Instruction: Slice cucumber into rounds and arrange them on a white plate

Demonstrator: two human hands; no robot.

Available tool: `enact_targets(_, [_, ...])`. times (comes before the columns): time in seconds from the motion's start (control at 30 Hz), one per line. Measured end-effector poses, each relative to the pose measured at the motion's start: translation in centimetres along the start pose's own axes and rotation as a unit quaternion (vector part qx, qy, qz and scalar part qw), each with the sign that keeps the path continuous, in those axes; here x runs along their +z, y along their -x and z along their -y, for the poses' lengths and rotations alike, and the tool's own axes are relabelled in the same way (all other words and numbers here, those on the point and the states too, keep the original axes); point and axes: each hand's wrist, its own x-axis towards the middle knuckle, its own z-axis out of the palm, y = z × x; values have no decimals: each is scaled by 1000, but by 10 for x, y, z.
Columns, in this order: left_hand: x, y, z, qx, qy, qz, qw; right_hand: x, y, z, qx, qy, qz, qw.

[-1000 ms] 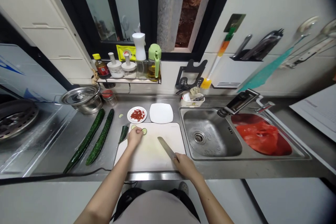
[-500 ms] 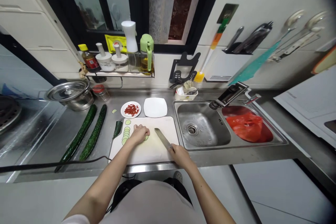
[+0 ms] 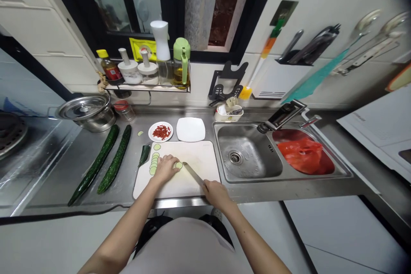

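— white plastic, that rectangular cutting board [image 3: 195, 156] at the lower middle of the frame, and all the work is on it. the left hand [image 3: 165, 168] is curled down over a short piece of green cucumber [image 3: 178, 165]; only its pale cut face shows past the fingertips.
— and the right hand [image 3: 215, 192]?
— clenched round the handle of a steel-bladed kitchen knife [image 3: 192, 173], blade slanting up and left, its tip right by that cut face. whether the edge touches the board i cannot tell.
— how much is done, you reckon?
— a row of thin round pale-green slices [image 3: 154, 163] lies just left of the left hand, and a dark green cucumber end [image 3: 144, 154] sits by the board's left edge. one cucumber looks nearly through, i'd say.
— and what's left?
— plenty, by my guess: two long whole dark green cucumbers [image 3: 116, 158] lie uncut on the grey steel counter [image 3: 58, 171] at centre left. above the board stand a square white plate [image 3: 190, 129] and a small round white plate of chopped red bits [image 3: 161, 132].
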Motion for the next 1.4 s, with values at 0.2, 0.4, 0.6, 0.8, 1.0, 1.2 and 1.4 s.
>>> enact_targets(0.2, [5, 4, -2, -26, 12, -9, 1000, 0, 2, 13, -15, 5, 14, 1000])
enact_targets(0.4, [4, 3, -3, -30, 17, -10, 999, 1, 2, 15, -13, 13, 21, 1000])
enact_targets(0.6, [6, 4, -3, -38, 18, -18, 999, 2, 1, 16, -13, 24, 31, 999])
enact_targets(0.8, [7, 4, -2, -43, 23, -20, 999, 3, 0, 13, -17, 33, 26, 999])
enact_targets(1.0, [7, 4, -3, -52, 26, -18, 998, 0, -1, 16, -14, 36, 39, 999])
enact_targets(1.2, [9, 3, -2, -53, 29, -17, 998, 1, -3, 23, -5, 42, 53, 998])
enact_targets(1.4, [8, 4, -4, -74, 39, -31, 996, 3, -6, 19, -14, 34, 47, 998])
